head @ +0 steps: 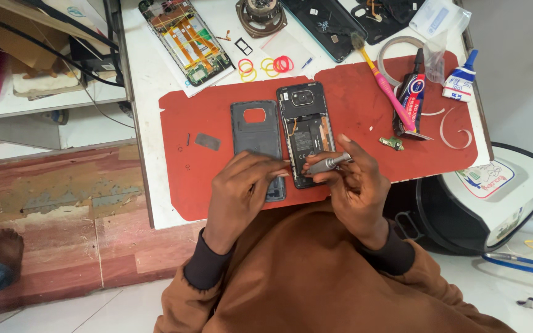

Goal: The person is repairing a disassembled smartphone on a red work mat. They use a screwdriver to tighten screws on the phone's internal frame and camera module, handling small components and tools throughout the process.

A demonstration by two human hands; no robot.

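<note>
Opened phone (304,132) on red mat (211,185)

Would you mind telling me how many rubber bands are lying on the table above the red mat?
4, in two touching pairs on the white table: two yellow bands overlapping at left, then a yellow band against a red band at right. None seems hidden.

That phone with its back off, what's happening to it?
A person sits at a white table with a red mat. The opened phone lies on the mat, insides showing. The right hand holds a small grey screwdriver at its lower end. The left hand rests on the removed back cover beside it.
</note>
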